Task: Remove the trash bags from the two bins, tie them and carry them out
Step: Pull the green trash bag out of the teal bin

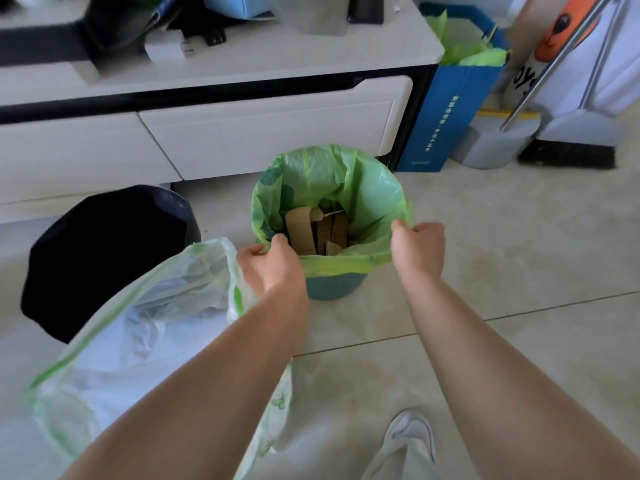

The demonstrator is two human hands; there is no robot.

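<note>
A small teal bin (332, 287) stands on the floor in the middle, lined with a green trash bag (329, 181) that holds cardboard scraps (317, 228). My left hand (273, 263) pinches the bag's near-left rim. My right hand (417, 249) grips the rim at the right. Both hands are closed on the folded-over plastic. A second bag, white with green trim (138, 337), hangs open under my left forearm at the lower left. Whether my left hand also holds it is hidden.
A black bin (104, 258) without a liner stands at the left. Behind is a white cabinet with drawers (263, 136). A blue paper bag (446, 112), a dustpan (498, 143) and a broom (568, 152) stand at the right. My foot (412, 438) is below.
</note>
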